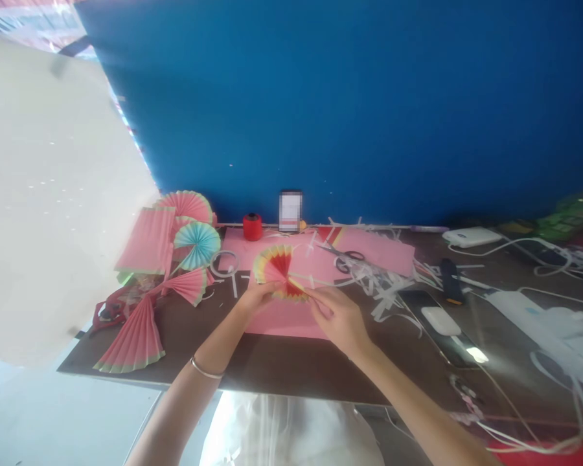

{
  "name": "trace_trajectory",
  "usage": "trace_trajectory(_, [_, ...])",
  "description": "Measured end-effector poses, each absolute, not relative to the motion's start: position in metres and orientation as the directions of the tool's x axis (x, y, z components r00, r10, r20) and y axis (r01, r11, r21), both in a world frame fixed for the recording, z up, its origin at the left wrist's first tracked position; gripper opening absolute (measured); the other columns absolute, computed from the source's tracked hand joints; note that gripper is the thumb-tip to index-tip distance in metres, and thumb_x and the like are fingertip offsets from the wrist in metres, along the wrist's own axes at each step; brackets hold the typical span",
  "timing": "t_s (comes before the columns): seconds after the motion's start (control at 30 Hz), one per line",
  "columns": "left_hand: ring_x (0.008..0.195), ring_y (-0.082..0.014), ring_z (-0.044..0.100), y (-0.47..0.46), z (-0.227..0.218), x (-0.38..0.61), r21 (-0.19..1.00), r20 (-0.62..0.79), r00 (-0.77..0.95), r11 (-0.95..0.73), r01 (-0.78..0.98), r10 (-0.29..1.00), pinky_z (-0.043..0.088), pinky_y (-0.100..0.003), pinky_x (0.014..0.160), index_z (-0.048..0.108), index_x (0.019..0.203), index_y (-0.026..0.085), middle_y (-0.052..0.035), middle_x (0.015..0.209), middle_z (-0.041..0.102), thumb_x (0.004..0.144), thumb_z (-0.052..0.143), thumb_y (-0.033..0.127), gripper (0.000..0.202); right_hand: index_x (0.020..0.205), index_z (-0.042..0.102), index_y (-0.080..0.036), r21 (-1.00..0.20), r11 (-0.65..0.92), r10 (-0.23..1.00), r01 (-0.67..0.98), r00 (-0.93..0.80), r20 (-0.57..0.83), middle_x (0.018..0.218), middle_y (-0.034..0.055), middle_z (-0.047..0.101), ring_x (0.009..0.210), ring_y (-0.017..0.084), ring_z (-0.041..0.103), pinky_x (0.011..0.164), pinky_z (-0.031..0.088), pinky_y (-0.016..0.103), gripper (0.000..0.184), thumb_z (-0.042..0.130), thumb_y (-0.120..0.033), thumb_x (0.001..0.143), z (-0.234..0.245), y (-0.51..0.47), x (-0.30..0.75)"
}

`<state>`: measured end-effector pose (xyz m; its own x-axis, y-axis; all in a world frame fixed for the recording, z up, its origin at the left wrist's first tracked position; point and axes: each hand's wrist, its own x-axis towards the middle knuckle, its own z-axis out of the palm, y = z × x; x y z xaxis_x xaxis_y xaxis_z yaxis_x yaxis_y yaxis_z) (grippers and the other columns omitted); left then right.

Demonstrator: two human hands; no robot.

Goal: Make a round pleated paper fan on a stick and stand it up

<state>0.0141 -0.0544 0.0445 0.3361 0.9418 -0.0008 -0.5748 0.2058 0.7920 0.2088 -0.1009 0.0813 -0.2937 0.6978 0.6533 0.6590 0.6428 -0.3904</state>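
Note:
A pleated paper fan (pixel 278 268) in red, yellow and green is held over a pink paper sheet (pixel 291 310) on the dark table (pixel 291 369). My left hand (pixel 258 296) pinches the fan at its lower left edge. My right hand (pixel 339 318) grips its lower right part, fingers closed on the folds. A silver bangle sits on my left wrist.
Several finished pink and teal fans (pixel 175 259) lie at the left. A red thread spool (pixel 252 226) stands by the blue wall (pixel 344 103). Scissors (pixel 346 259) and white paper strips (pixel 383 285) lie right of the sheet. A phone (pixel 442 327), chargers and white cables (pixel 539 323) fill the right side.

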Motion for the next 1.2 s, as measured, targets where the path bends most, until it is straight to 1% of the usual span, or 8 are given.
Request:
trace_trajectory(0.13, [0.104, -0.0251, 0.060, -0.054, 0.042, 0.014, 0.771, -0.004, 0.329, 0.212, -0.600, 0.944, 0.038, -0.038, 0.098, 0.066, 0.103, 0.019, -0.0071, 0.098, 0.069, 0.066, 0.072, 0.016, 0.037, 0.101, 0.066, -0.026, -0.274, 0.645, 0.641, 0.714, -0.310, 0.702, 0.091, 0.0028, 0.070, 0.086, 0.018, 0.065, 0.077, 0.053, 0.029, 0.026, 0.049, -0.018, 0.083, 0.084, -0.103, 0.206])
trace_trajectory(0.37, [0.107, -0.0249, 0.058, -0.053, 0.039, 0.012, 0.748, -0.033, 0.354, 0.258, -0.611, 0.935, 0.037, -0.037, 0.100, 0.067, 0.100, 0.017, -0.0066, 0.093, 0.071, 0.067, 0.071, 0.017, 0.033, 0.101, 0.067, -0.024, -0.177, 0.652, 0.598, 0.737, -0.357, 0.718, 0.091, 0.0037, 0.071, 0.085, 0.018, 0.066, 0.081, 0.051, 0.029, 0.026, 0.048, -0.016, 0.085, 0.081, -0.100, 0.204])
trace_trajectory(0.53, [0.105, -0.0257, 0.059, -0.053, 0.040, 0.014, 0.752, -0.032, 0.340, 0.247, -0.612, 0.940, 0.039, -0.037, 0.098, 0.068, 0.096, 0.017, -0.0064, 0.095, 0.071, 0.065, 0.072, 0.020, 0.032, 0.103, 0.064, -0.018, -0.003, 0.684, 0.460, 0.730, -0.429, 0.777, 0.090, 0.0061, 0.071, 0.081, 0.017, 0.066, 0.078, 0.051, 0.027, 0.023, 0.051, -0.013, 0.084, 0.079, -0.097, 0.204])
trace_trajectory(0.63, [0.104, -0.0258, 0.060, -0.054, 0.042, 0.016, 0.764, -0.018, 0.332, 0.227, -0.603, 0.943, 0.039, -0.037, 0.097, 0.068, 0.097, 0.017, -0.0067, 0.096, 0.070, 0.065, 0.072, 0.021, 0.033, 0.101, 0.064, -0.016, 0.057, 0.680, 0.414, 0.731, -0.447, 0.793, 0.087, 0.0069, 0.071, 0.078, 0.016, 0.066, 0.075, 0.051, 0.026, 0.021, 0.052, -0.011, 0.084, 0.078, -0.095, 0.205])
trace_trajectory(0.73, [0.104, -0.0262, 0.060, -0.055, 0.043, 0.016, 0.773, -0.028, 0.331, 0.231, -0.591, 0.943, 0.039, -0.037, 0.097, 0.068, 0.096, 0.017, -0.0068, 0.096, 0.071, 0.065, 0.073, 0.022, 0.032, 0.097, 0.064, -0.015, 0.058, 0.685, 0.416, 0.727, -0.455, 0.787, 0.083, 0.0063, 0.071, 0.075, 0.016, 0.065, 0.072, 0.051, 0.025, 0.018, 0.052, -0.010, 0.083, 0.078, -0.094, 0.205])
trace_trajectory(0.87, [0.105, -0.0266, 0.059, -0.054, 0.042, 0.016, 0.775, -0.046, 0.325, 0.239, -0.585, 0.944, 0.039, -0.038, 0.096, 0.069, 0.093, 0.017, -0.0071, 0.095, 0.071, 0.064, 0.073, 0.022, 0.030, 0.091, 0.065, -0.017, -0.008, 0.680, 0.458, 0.733, -0.417, 0.785, 0.078, 0.0040, 0.070, 0.072, 0.014, 0.064, 0.070, 0.051, 0.025, 0.018, 0.050, -0.010, 0.084, 0.080, -0.093, 0.203])
trace_trajectory(1.0, [0.105, -0.0262, 0.059, -0.054, 0.043, 0.017, 0.779, -0.045, 0.307, 0.225, -0.585, 0.951, 0.039, -0.038, 0.097, 0.070, 0.088, 0.015, -0.0084, 0.097, 0.070, 0.064, 0.073, 0.022, 0.025, 0.096, 0.064, -0.018, -0.071, 0.689, 0.489, 0.721, -0.390, 0.780, 0.084, 0.0039, 0.070, 0.078, 0.015, 0.065, 0.073, 0.051, 0.025, 0.020, 0.049, -0.012, 0.084, 0.083, -0.091, 0.198])
trace_trajectory(1.2, [0.101, -0.0246, 0.061, -0.056, 0.043, 0.018, 0.784, -0.012, 0.316, 0.205, -0.585, 0.949, 0.041, -0.038, 0.095, 0.068, 0.095, 0.016, -0.0081, 0.093, 0.070, 0.066, 0.071, 0.019, 0.030, 0.099, 0.064, -0.018, -0.066, 0.676, 0.501, 0.734, -0.393, 0.772, 0.085, 0.0040, 0.070, 0.078, 0.016, 0.064, 0.075, 0.051, 0.027, 0.022, 0.048, -0.012, 0.085, 0.084, -0.089, 0.193])
